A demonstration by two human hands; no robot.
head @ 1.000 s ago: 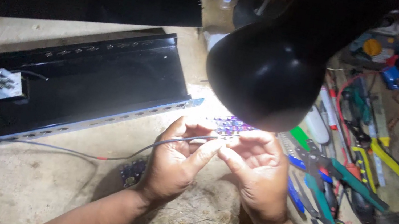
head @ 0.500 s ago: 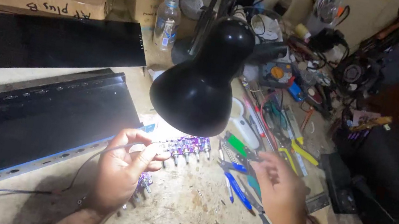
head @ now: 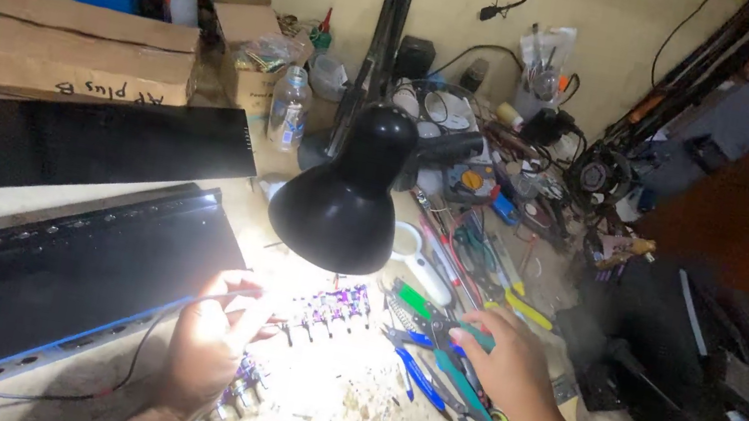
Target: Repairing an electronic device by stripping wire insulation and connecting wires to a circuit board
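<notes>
**Right hand leaves the wire for the tools**

Head view: your hands have parted since a second ago, when both pinched the wire together under the lamp; now your left hand [head: 208, 347] alone keeps the thin grey wire [head: 134, 365] clenched between its fingers, near the row of purple components [head: 330, 307]; your right hand [head: 511, 365] has gone right, fingers loosely spread over the teal-handled pliers [head: 458, 377], grasping nothing that shows; the black lamp [head: 346, 201] hangs just beyond; the black chassis [head: 49, 278] lies left.
</notes>
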